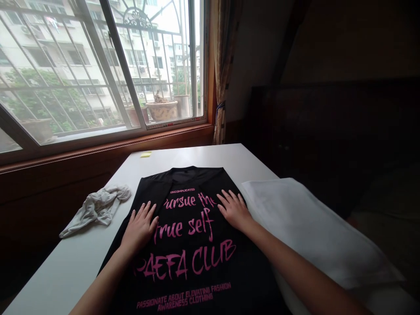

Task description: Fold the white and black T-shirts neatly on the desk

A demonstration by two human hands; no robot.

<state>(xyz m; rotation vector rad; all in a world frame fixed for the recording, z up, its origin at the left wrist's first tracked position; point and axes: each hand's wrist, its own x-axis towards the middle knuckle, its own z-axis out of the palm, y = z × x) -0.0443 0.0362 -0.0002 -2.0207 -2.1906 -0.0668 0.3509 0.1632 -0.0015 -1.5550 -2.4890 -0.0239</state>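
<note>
While our left hand (138,227) lies palm down on the black shirt (183,245), our right hand (234,210) lies flat on its other side. The fingers on both hands are open and a bit apart, and our arms slant in from the near side. The shirt is in the middle of the white table (200,155), its neck toward the far edge. We see a crumpled rag (98,208) by the left edge and a white cloth (305,223) along the right edge.
</note>
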